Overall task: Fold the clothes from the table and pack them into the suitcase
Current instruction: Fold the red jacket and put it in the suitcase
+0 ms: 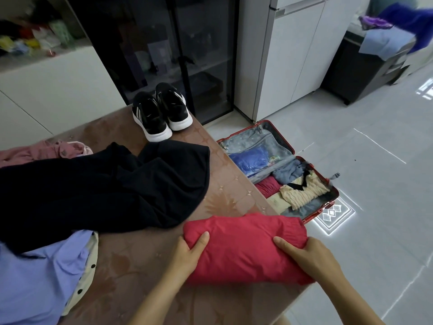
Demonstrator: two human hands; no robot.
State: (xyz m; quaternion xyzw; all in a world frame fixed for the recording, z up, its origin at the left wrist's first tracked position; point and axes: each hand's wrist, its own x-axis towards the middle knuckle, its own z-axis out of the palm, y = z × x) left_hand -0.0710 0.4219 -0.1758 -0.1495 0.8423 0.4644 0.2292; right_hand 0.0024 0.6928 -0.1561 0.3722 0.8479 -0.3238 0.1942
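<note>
Glossy patterned table: hands grip soft, rectangular red bundle.

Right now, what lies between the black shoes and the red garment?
In the head view, the black garment, then bare table before the red garment.

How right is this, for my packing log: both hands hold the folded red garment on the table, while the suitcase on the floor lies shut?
One thing is wrong: the suitcase lies open on the floor, with clothes in it, as the head view shows. The left hand and right hand do hold the folded red garment on the table.
</note>
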